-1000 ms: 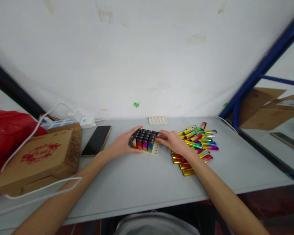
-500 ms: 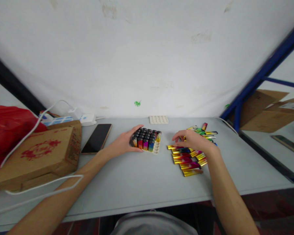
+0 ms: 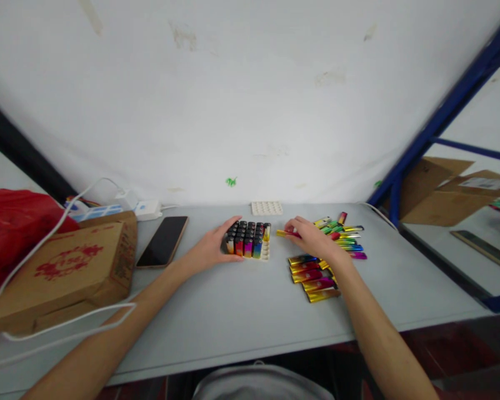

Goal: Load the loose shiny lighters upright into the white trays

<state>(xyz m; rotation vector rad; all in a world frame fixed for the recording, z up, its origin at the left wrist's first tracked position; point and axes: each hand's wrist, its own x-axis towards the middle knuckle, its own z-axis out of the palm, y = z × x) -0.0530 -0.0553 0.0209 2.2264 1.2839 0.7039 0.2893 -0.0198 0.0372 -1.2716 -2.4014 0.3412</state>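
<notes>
Right hand (image 3: 312, 238)'s pinching a shiny lighter (image 3: 282, 233) over the worktop (image 3: 233, 316), left hand (image 3: 211, 246)'s wrapped round the packed lighters (image 3: 245, 240) in the white tray (image 3: 265, 254), and tbh it looks light, stiff, kinda slippery, so I'd grip its sides near the top.

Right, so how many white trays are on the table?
2. The first tray holds the upright lighters by the left hand; the second tray lies at the back, near the wall. More could be hidden.
</notes>
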